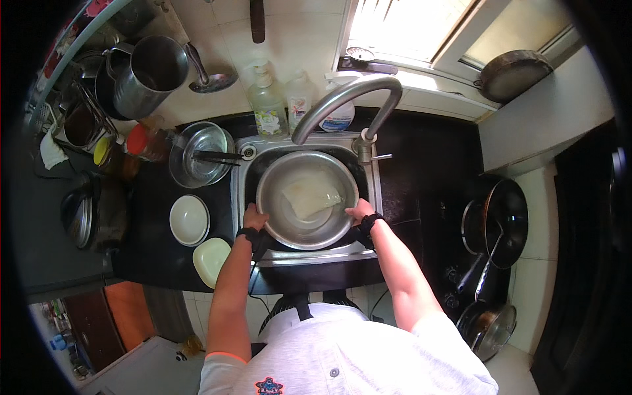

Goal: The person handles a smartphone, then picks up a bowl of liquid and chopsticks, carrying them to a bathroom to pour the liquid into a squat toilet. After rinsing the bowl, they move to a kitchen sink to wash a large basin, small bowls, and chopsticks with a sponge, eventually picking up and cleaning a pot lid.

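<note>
Both my hands grip the rim of a round stainless steel basin in the sink. My left hand holds its left side, and my right hand holds its right side; the fingers beneath the rim are partly hidden. Inside the basin lies a pale, flat piece, seemingly in water; I cannot tell whether it is cloth or food. Around the basin runs the steel sink, with a curved faucet arching over its far edge. No stream shows from the spout.
Left of the sink stand a glass bowl with black-handled utensils across it, stacked white bowls and a pale green dish. Behind it are a pump bottle and other bottles. A wok sits on the stove at right.
</note>
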### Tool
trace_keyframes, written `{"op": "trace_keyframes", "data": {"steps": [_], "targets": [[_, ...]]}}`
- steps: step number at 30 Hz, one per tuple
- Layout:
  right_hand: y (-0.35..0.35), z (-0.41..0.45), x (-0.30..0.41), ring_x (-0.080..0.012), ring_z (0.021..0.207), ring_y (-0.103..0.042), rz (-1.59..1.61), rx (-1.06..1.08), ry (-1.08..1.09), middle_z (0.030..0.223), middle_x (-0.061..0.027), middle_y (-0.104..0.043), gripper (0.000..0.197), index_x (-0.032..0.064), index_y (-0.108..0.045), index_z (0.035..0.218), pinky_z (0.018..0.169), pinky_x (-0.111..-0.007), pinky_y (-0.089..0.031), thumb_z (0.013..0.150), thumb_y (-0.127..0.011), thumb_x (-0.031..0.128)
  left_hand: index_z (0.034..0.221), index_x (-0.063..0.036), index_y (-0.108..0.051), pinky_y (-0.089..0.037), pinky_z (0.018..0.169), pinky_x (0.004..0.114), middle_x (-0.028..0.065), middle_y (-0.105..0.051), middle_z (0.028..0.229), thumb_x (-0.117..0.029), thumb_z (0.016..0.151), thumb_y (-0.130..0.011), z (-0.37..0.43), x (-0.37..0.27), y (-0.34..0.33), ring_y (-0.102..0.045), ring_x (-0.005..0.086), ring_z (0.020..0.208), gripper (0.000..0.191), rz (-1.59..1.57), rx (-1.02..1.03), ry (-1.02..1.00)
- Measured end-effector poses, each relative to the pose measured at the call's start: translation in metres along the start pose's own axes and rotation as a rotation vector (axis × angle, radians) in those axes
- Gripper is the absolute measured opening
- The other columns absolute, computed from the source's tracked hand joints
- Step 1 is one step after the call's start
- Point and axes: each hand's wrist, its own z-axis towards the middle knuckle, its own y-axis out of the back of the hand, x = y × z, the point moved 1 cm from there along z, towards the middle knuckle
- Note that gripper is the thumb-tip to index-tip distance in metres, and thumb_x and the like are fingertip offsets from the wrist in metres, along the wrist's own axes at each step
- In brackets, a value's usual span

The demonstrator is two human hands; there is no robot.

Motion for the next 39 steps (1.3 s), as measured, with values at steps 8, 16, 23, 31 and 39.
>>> {"op": "trace_keyframes", "data": {"steps": [8, 16, 23, 31, 39], "targets": [[-0.012, 0.021, -0.004, -0.0282, 0.062, -0.062, -0.232, 0.091, -0.138, 0.074, -0.0171, -0.061, 0.031, -0.0058, -0.057, 0.09, 0.049, -0.036, -0.052, 0.067, -0.066, 0.014, 0.095, 0.0023, -0.046, -0.044, 0.078, 0.041, 0.0235, -0.057, 0.092, -0.015, 0.061, -0.067, 0.003, 0.008, -0.011, -0.054, 0.0382, 0.091, 0.043, 0.194, -0.011, 0.09], [0.001, -0.005, 0.045, -0.0295, 0.088, -0.059, -0.691, 0.071, -0.021, 0.094, -0.018, -0.06, 0.023, 0.0026, -0.064, 0.089, 0.076, -0.036, -0.048, 0.077, -0.047, 0.013, 0.102, 0.0045, -0.038, -0.046, 0.076, 0.042, 0.0271, -0.057, 0.091, -0.014, 0.067, -0.064, -0.004, -0.011, -0.018, -0.055, 0.0407, 0.087, 0.047, 0.352, -0.084, 0.06], [-0.044, 0.015, 0.113, -0.0247, 0.089, -0.059, -0.875, -0.156, 0.389, 0.105, -0.013, -0.057, 0.025, 0.0084, -0.06, 0.096, 0.069, -0.036, -0.048, 0.081, -0.043, 0.017, 0.119, 0.006, -0.03, -0.032, 0.096, 0.038, 0.0306, -0.036, 0.121, -0.006, 0.071, -0.054, -0.011, -0.021, -0.03, -0.037, 0.0371, 0.114, 0.055, 0.525, -0.368, -0.235], [-0.102, 0.059, 0.076, -0.0221, 0.115, -0.037, -1.204, 0.048, 0.526, 0.119, 0.0001, -0.046, 0.038, 0.021, -0.041, 0.123, 0.096, -0.038, -0.025, 0.086, -0.034, 0.02, 0.123, 0.0025, -0.033, -0.024, 0.099, 0.039, 0.0189, -0.03, 0.13, -0.001, 0.064, -0.059, -0.057, -0.097, -0.039, -0.031, 0.0353, 0.117, 0.064, 0.597, -0.013, -0.437], [-0.106, 0.053, 0.062, -0.0206, 0.117, -0.035, -1.289, 0.052, 0.384, 0.117, -0.0055, -0.051, 0.035, 0.0101, -0.059, 0.105, 0.097, -0.039, -0.022, 0.081, -0.038, 0.026, 0.124, -0.0002, -0.032, -0.029, 0.095, 0.039, 0.0169, -0.044, 0.12, -0.013, 0.057, -0.072, -0.046, -0.103, -0.066, -0.042, 0.0313, 0.11, 0.079, 0.44, 0.355, -0.379]]}}
